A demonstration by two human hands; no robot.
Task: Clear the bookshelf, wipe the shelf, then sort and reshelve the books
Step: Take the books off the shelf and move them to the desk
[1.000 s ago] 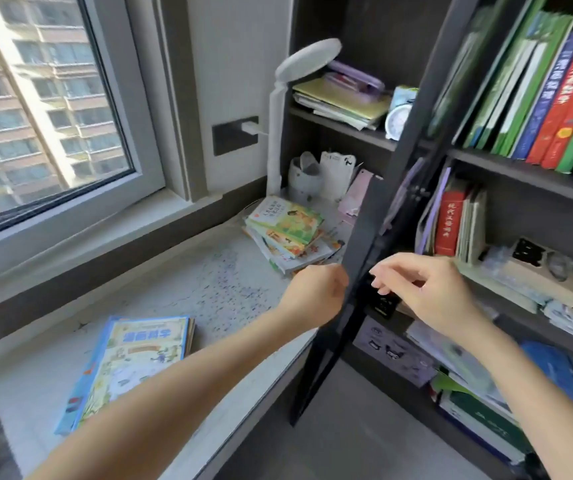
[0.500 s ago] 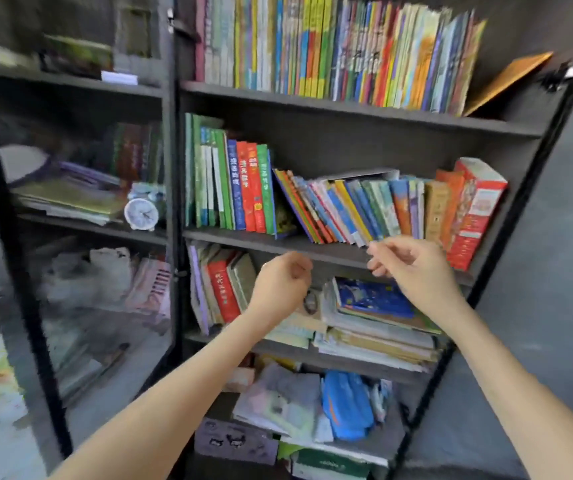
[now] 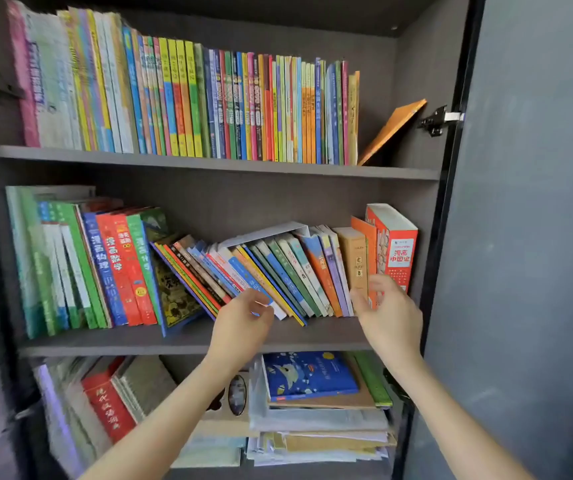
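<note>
The leaning books (image 3: pixel 278 271) stand on the middle shelf (image 3: pixel 139 341) of the dark, wood-grained bookshelf (image 3: pixel 413 81), a fan of thin paperbacks tilted leftward. The left hand (image 3: pixel 242 323) is at their lower ends, back toward the camera, fingers curled. It hides the contact, so I cannot tell whether it grips a book or only touches them. The right hand (image 3: pixel 390 317) is just to the right of it, fingers spread and relaxed, holding nothing. Its fingertips are in front of the foot of a thick tan book (image 3: pixel 356 258).

Above the right hand, beside the tan book, a red-orange boxed volume (image 3: pixel 397 247) stands upright against the side wall. A white folded card (image 3: pixel 264 233) lies over the tops of the leaning books. Left of the left hand, taller glossy books (image 3: pixel 105 265) in green, blue and red stand nearly upright.

On the shelf above both hands is a tight row of slim, bright spines (image 3: pixel 191 105). At its right end an orange booklet (image 3: pixel 392 131) slants against the wall near a metal hinge (image 3: pixel 439 119).

Below the hands, a blue picture book (image 3: pixel 307 374) lies flat on a pile of papers (image 3: pixel 316 434), and left of it is a slanting red book (image 3: pixel 108 407). Right of the right hand is the open door (image 3: pixel 537 237), matte grey.
</note>
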